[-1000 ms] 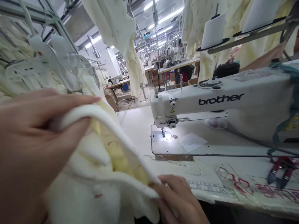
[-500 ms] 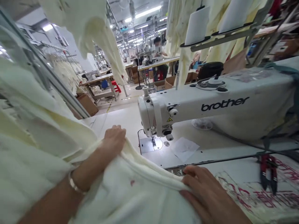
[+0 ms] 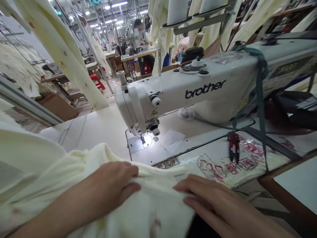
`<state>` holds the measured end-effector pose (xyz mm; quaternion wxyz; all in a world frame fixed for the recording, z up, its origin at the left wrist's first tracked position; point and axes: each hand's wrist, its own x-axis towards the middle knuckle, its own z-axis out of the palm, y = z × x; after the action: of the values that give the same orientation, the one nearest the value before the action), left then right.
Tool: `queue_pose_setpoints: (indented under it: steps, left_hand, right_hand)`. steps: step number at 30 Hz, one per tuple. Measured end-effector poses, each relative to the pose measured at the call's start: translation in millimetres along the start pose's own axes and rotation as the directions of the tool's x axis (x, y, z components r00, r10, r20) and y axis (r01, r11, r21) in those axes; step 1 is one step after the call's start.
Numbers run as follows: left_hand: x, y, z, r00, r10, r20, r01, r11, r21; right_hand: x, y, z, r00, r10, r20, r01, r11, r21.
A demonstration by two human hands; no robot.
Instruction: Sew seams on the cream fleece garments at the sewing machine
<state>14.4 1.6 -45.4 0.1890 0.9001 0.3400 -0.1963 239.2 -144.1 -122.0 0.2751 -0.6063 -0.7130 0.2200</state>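
A pale cream cloth with small reddish marks spreads across the front of the sewing table. My left hand grips it near the folded edge, thumb and fingers closed. To the right, my right hand pinches the same edge between thumb and fingertips, so a stretch of hem lies between both hands. Just beyond the cloth stands a white brother sewing machine. Its presser foot is lit by a lamp, and the cloth is apart from it.
A paper scrap lies right of the needle plate. Red-handled thread snips rest on the table's right front, near a hanging green strap. White thread cones stand above. Behind, a person sits at another machine.
My left hand has come back from beside the needle plate toward me, bringing the cloth edge nearer. My right hand still pinches the edge. The view has turned right.
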Motion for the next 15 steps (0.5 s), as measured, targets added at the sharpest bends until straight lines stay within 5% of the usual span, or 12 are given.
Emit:
queue_pose_setpoints:
  steps: [5, 9, 12, 15]
  left_hand:
    - [33, 7, 9.5, 0.997, -0.064, 0.032, 0.053, 0.964, 0.261]
    - [17, 12, -13.0, 0.998, -0.056, 0.039, 0.042, 0.953, 0.3]
    - [12, 15, -28.2, 0.986, -0.155, 0.064, 0.129, 0.945, 0.3]
    - [16, 25, -21.3, 0.964, -0.265, 0.035, 0.233, 0.897, 0.376]
  right_hand:
    - [42, 5, -8, 0.956, 0.219, 0.193, -0.21, 0.975, -0.066]
    - [50, 1, -18, 0.968, 0.168, 0.188, -0.18, 0.982, 0.05]
    - [63, 3, -16, 0.98, 0.105, 0.169, -0.123, 0.987, 0.104]
    - [79, 8, -4, 0.98, 0.091, 0.176, -0.104, 0.992, 0.069]
